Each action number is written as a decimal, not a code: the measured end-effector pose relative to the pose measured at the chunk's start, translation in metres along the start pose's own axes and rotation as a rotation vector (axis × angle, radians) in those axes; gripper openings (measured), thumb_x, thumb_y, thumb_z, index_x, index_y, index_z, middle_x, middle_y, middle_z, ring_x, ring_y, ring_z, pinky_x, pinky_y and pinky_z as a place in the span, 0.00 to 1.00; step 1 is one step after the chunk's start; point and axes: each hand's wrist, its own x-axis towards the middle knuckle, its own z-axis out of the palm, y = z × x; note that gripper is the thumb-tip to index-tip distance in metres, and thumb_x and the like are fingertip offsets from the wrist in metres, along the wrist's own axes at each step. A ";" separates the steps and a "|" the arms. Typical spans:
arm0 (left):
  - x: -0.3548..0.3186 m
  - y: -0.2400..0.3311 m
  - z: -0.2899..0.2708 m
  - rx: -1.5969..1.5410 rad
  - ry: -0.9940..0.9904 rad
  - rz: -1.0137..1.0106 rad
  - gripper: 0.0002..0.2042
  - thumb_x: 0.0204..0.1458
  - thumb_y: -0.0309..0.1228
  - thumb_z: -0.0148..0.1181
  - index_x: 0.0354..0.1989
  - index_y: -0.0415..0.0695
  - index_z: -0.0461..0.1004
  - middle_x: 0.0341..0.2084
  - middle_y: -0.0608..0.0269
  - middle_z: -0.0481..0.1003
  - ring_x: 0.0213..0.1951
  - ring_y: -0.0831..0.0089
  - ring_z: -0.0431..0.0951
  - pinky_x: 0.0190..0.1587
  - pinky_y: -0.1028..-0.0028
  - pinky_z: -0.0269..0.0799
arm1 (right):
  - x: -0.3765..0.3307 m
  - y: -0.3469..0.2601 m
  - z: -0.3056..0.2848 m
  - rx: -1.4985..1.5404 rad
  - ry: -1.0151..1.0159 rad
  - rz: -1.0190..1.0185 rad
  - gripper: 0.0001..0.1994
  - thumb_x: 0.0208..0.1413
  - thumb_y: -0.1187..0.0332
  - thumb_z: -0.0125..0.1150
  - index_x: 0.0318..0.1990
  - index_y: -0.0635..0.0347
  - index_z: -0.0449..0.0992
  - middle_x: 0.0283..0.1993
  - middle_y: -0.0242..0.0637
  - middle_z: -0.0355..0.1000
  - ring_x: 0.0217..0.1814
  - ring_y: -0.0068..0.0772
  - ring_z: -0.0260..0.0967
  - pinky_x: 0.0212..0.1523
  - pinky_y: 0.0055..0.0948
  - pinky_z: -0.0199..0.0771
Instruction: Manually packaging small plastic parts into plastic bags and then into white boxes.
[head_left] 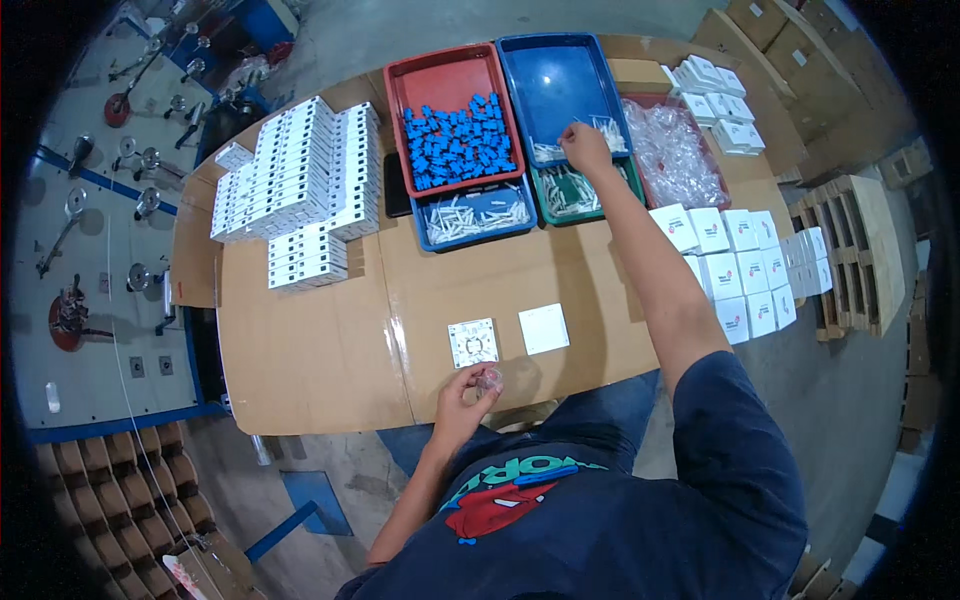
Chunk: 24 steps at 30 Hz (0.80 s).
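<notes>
My left hand (462, 402) is closed on a small clear plastic bag (489, 381) near the front edge of the cardboard-covered table; its contents are hard to make out. Just beyond that hand lies a square white plate with cutouts (472, 343), and to its right a plain square white plate (544, 329). My right hand (586, 148) reaches far forward to the near end of a large blue tray (550, 70), among small white parts (608, 133). Its fingers are pinched together, and whatever they hold is too small to tell.
A red tray (440, 75) holds blue connectors. Nearer stand a small blue tray (478, 240) and a green tray (578, 218) with white pieces. Clear plastic bags (672, 155) fill another tray. White boxes stand in stacks left (290, 170) and right (740, 265). A dark flat object (396, 185) lies beside the trays.
</notes>
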 end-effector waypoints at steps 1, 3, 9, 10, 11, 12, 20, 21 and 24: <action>0.000 0.003 -0.001 -0.005 -0.001 -0.007 0.19 0.53 0.25 0.69 0.54 0.40 0.77 0.40 0.63 0.81 0.42 0.76 0.78 0.50 0.74 0.74 | 0.000 0.006 0.007 -0.036 0.035 -0.023 0.10 0.51 0.67 0.67 0.40 0.58 0.81 0.43 0.51 0.79 0.47 0.56 0.77 0.48 0.49 0.77; -0.004 0.007 -0.004 0.000 0.016 -0.022 0.19 0.53 0.26 0.69 0.54 0.40 0.78 0.40 0.62 0.81 0.42 0.75 0.79 0.49 0.73 0.74 | 0.000 0.007 0.014 -0.052 0.058 -0.019 0.10 0.52 0.67 0.66 0.41 0.57 0.81 0.43 0.51 0.79 0.48 0.56 0.77 0.48 0.49 0.77; 0.000 0.008 -0.005 -0.040 0.079 -0.026 0.19 0.53 0.26 0.69 0.55 0.40 0.77 0.42 0.61 0.81 0.42 0.75 0.79 0.50 0.73 0.74 | -0.003 0.009 0.008 -0.005 0.209 -0.023 0.13 0.54 0.67 0.63 0.46 0.59 0.81 0.41 0.48 0.80 0.47 0.54 0.77 0.48 0.49 0.77; 0.004 0.007 -0.006 -0.056 0.102 0.007 0.19 0.53 0.25 0.69 0.54 0.40 0.77 0.42 0.61 0.81 0.43 0.75 0.79 0.50 0.73 0.73 | -0.006 0.016 0.002 -0.012 0.199 -0.025 0.13 0.54 0.67 0.63 0.46 0.59 0.81 0.41 0.48 0.80 0.47 0.54 0.77 0.48 0.49 0.77; 0.006 0.007 -0.007 -0.073 0.148 0.032 0.19 0.53 0.25 0.69 0.54 0.40 0.77 0.42 0.61 0.81 0.44 0.75 0.79 0.50 0.73 0.73 | -0.013 0.007 -0.008 0.092 0.213 -0.081 0.13 0.54 0.67 0.64 0.46 0.59 0.81 0.41 0.47 0.80 0.45 0.51 0.78 0.46 0.45 0.77; 0.013 0.010 -0.006 -0.083 0.167 0.014 0.19 0.53 0.25 0.69 0.54 0.40 0.77 0.42 0.61 0.81 0.44 0.75 0.79 0.50 0.73 0.73 | -0.023 -0.001 -0.021 0.193 0.226 -0.129 0.14 0.53 0.66 0.66 0.46 0.59 0.81 0.41 0.47 0.80 0.43 0.48 0.78 0.45 0.42 0.77; 0.048 0.060 0.001 0.013 0.323 0.256 0.21 0.49 0.22 0.70 0.54 0.40 0.76 0.42 0.62 0.78 0.45 0.73 0.76 0.52 0.73 0.72 | -0.251 -0.087 -0.091 0.916 -0.196 -0.016 0.08 0.59 0.77 0.66 0.46 0.64 0.77 0.38 0.29 0.77 0.34 0.13 0.67 0.36 0.18 0.68; 0.051 0.062 0.001 0.086 0.321 0.311 0.22 0.48 0.25 0.72 0.53 0.41 0.77 0.43 0.59 0.77 0.42 0.69 0.78 0.47 0.72 0.74 | -0.269 -0.089 -0.089 0.936 -0.244 0.036 0.08 0.59 0.78 0.66 0.45 0.64 0.77 0.38 0.29 0.77 0.34 0.13 0.67 0.36 0.17 0.68; 0.050 0.071 0.006 0.110 0.292 0.365 0.22 0.48 0.26 0.72 0.54 0.42 0.77 0.42 0.59 0.77 0.42 0.68 0.78 0.46 0.71 0.74 | -0.306 -0.096 -0.077 0.968 -0.336 0.110 0.08 0.58 0.78 0.67 0.44 0.64 0.77 0.37 0.28 0.76 0.34 0.11 0.67 0.35 0.16 0.67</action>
